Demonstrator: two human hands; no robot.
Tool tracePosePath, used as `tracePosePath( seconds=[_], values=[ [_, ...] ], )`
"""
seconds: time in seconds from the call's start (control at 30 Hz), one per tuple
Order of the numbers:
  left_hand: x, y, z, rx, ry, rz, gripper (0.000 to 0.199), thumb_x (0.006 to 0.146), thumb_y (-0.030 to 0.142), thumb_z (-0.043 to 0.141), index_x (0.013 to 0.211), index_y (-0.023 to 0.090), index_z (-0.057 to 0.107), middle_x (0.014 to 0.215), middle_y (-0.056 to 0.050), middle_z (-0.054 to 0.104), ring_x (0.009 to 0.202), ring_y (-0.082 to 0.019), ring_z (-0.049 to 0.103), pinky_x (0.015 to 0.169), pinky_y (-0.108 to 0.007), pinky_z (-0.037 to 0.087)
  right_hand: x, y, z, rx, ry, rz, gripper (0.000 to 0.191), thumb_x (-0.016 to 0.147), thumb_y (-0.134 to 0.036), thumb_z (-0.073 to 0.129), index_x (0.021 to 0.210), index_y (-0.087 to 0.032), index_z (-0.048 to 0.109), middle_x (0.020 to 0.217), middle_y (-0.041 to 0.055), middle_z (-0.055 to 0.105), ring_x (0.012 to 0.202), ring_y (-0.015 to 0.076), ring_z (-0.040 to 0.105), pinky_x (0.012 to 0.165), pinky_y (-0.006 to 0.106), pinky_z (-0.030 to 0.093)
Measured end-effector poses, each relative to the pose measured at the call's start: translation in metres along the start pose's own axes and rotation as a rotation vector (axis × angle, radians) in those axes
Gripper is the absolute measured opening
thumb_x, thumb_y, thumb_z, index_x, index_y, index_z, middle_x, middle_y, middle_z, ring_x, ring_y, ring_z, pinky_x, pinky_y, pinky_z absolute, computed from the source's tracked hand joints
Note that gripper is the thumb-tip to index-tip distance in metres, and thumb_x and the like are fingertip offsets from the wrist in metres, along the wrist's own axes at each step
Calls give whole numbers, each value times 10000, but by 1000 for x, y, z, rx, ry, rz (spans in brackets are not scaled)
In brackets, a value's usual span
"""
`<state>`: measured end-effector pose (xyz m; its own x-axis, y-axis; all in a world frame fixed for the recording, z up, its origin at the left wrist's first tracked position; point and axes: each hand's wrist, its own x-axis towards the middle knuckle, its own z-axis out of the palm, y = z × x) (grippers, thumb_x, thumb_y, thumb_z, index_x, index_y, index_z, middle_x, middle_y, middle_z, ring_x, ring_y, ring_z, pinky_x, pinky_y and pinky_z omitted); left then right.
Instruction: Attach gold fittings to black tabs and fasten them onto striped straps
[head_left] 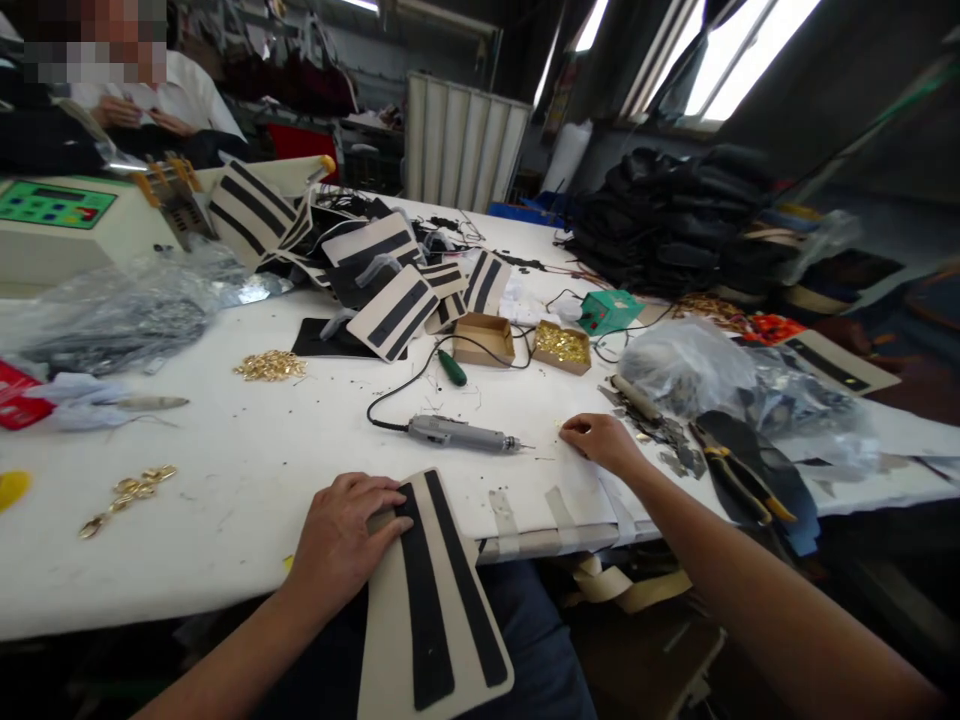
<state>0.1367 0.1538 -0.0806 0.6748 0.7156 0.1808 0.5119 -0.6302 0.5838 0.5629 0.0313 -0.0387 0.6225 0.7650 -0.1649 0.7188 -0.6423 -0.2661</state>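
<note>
My left hand (349,525) grips the upper left edge of a beige panel with two black stripes (439,600), which hangs over the table's front edge above my lap. Thumb and fingers lie on its face. Right of centre, my right hand (600,440) is closed at the fingertips, low over the white tabletop; what they pinch, if anything, is too small to make out. Between the hands and further back lies a grey electric screwdriver (465,436), its tip toward my right hand. A green-handled tool (452,368) rests behind it.
Behind are an open cardboard box (484,340), a box of gold pieces (562,346) and piled striped panels (394,310). Pliers (739,470) and plastic bags (690,365) lie right. Gold pieces (270,366) and clasps (127,495) are left. A person (180,95) sits at the back left.
</note>
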Motion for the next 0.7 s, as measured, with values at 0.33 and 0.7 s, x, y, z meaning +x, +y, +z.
tracePosePath(
  seconds=[0.33,0.7],
  values=[
    [-2,6,-5,-36,2,-32,182,856,303,815,1034,296,774,1239,-5,779,1211,-299,607,1037,-507,455,7,3,20,-287,146,-133,393,982,-425,491,1050,-201,807,1158,139,784,954,273,692,726,352,403],
    [-3,2,-5,-67,-11,-54,190,856,327,826,1039,294,785,1235,4,779,1194,-284,596,1018,-494,443,-29,-38,12,140,216,-91,289,913,-443,599,975,-192,730,764,88,739,725,242,698,742,356,499]
  ],
)
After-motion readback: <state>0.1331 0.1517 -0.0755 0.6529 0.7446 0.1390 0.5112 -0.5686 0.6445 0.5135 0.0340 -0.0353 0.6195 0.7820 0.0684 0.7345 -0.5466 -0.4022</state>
